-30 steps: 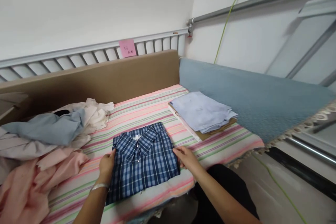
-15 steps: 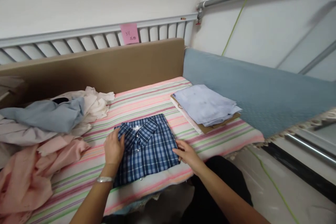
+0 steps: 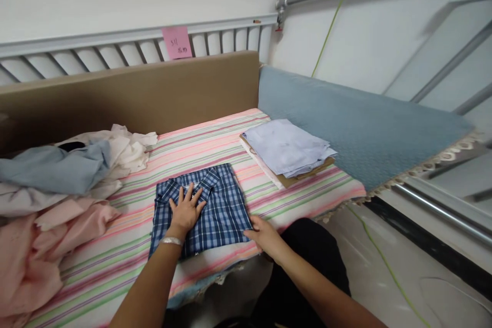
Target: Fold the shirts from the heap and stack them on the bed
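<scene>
A folded blue plaid shirt (image 3: 225, 205) lies flat with its collar toward the far side. My left hand (image 3: 186, 211) rests palm down on its front, just below the collar, with the fingers spread. A silver bracelet (image 3: 171, 241) circles that wrist. At the shirt's near right corner, my right hand (image 3: 266, 237) has its thumb on the fabric edge and its other fingers curled in beside it, partly hidden.
Light blue folded shirts (image 3: 286, 146) are stacked to the right on a striped cover (image 3: 192, 138). Rumpled pink, white and blue garments (image 3: 77, 205) heap up on the left. A brown padded board (image 3: 154, 95) and a blue padded side (image 3: 346, 118) border the surface.
My left hand has moved from the collar's left side onto the shirt front and spread flat. My right hand has shifted slightly toward the near corner. The view has turned a little right.
</scene>
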`<move>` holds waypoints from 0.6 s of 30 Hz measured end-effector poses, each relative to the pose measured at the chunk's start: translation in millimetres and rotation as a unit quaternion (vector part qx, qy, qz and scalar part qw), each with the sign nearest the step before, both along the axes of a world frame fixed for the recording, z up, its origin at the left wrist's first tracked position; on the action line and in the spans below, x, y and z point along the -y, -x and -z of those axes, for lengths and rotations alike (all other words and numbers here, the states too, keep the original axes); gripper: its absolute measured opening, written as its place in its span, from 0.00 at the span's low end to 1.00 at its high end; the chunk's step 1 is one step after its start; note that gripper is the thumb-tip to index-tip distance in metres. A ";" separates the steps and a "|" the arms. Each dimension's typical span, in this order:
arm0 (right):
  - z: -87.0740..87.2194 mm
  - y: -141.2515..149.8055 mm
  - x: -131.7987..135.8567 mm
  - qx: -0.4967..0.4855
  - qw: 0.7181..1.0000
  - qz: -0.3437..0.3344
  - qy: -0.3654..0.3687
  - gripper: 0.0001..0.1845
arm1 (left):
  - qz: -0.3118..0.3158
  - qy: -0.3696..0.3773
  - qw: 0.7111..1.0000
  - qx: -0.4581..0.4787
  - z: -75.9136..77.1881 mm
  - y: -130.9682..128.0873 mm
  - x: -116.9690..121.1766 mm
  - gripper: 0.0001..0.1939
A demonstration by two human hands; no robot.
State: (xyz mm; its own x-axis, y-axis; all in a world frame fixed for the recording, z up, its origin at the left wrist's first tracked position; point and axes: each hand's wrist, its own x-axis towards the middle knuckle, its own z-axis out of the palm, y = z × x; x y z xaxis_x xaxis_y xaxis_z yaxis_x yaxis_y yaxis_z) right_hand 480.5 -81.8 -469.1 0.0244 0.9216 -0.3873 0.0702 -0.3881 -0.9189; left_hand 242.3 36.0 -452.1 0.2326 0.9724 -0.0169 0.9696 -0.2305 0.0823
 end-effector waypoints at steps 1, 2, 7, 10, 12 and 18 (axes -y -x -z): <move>-0.2 -1.0 2.3 0.001 1.000 0.002 0.002 0.13 | -0.001 0.001 1.000 0.002 -0.4 -0.9 -0.3 0.27; -0.4 -2.6 4.2 0.001 1.000 0.003 0.004 0.12 | -0.002 0.003 1.000 0.007 -1.0 -2.1 -0.5 0.26; 5.0 -23.9 9.3 0.058 0.997 0.041 -0.016 0.13 | -0.015 0.006 0.997 0.079 -11.5 -2.2 8.3 0.26; 5.9 -36.5 3.5 0.151 0.977 0.073 -0.129 0.17 | -0.032 -0.060 0.980 0.188 -20.7 18.4 25.8 0.26; -0.5 -34.7 -5.6 0.227 0.948 0.070 -0.213 0.21 | -0.099 -0.111 0.947 0.285 -24.9 44.0 40.5 0.24; -23.0 18.4 -41.5 0.414 0.849 0.015 -0.328 0.32 | -0.339 -0.063 0.855 0.388 -23.9 120.9 61.9 0.17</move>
